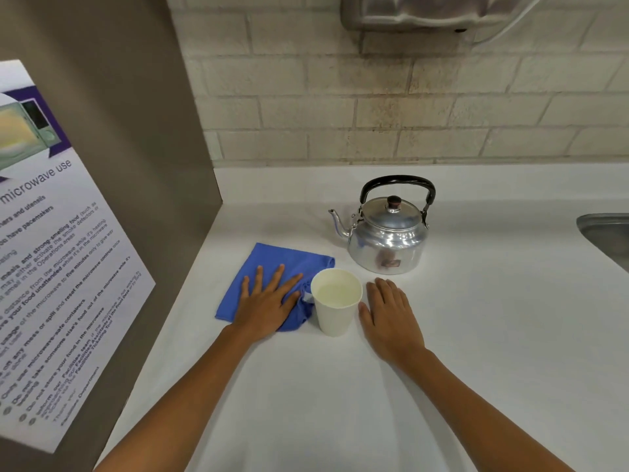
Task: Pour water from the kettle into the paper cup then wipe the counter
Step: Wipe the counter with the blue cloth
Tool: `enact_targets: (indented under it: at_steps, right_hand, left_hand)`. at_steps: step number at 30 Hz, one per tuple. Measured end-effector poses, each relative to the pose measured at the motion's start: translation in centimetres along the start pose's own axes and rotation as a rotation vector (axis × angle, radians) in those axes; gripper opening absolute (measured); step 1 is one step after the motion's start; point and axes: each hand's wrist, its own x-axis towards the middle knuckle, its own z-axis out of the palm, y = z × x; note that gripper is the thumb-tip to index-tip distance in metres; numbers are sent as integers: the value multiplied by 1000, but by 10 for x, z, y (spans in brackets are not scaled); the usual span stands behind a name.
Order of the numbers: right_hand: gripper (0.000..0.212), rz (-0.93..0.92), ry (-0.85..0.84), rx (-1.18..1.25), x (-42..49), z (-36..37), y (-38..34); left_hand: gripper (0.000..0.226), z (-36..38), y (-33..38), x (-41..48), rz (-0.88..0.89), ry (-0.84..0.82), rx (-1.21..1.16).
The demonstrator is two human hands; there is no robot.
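A white counter [306,386] is seen from above, backed by a pale brick wall [391,107]. The left hand [269,301] is laid flat, palm down, on a blue cloth [272,264]; its fingers are spread and extended, nothing being gripped; the cloth is bunched at its right edge, where it touches the paper cup [335,303]. The cup stands upright between the two hands and pale liquid is visible inside it. The right hand [391,318] is rested flat on the bare counter just beside the cup — fingers straight and held together, empty. Behind the cup, apart from it, a shiny metal kettle [388,233] is set upright with its lid on, black handle raised, spout turned leftward; a steel sink [606,233] is cut off at the right edge. On the left, a grey panel bears a notice [51,267] headed "microwave use".
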Motion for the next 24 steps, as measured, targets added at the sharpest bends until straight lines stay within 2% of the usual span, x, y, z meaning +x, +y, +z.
enact_targets:
  at_steps: [1, 4, 10, 12, 14, 16, 20, 24]
  right_hand:
    - [50, 0, 1, 2, 0, 0, 0]
    - [48, -9, 11, -19, 0, -1, -1]
    - [48, -15, 10, -17, -1, -1, -2]
    - [49, -21, 15, -17, -2, -2, -2]
    - [49, -23, 9, -13, -3, -3, -1]
    - [50, -20, -6, -6, -3, -3, -1]
    - [53, -18, -36, 7, -3, -2, 1]
    - [55, -39, -81, 17, -3, -2, 9]
  left_hand:
    - [69, 0, -2, -9, -26, 1, -2]
    - [97, 10, -3, -45, -62, 46, 33]
    - [67, 23, 24, -77, -129, 61, 4]
    - [79, 18, 24, -74, -147, 60, 2]
    - [101, 15, 21, -77, -184, 69, 19]
    - [106, 15, 23, -86, -240, 74, 29]
    - [91, 25, 42, -117, -305, 57, -28]
    - [77, 35, 61, -138, -279, 35, -22]
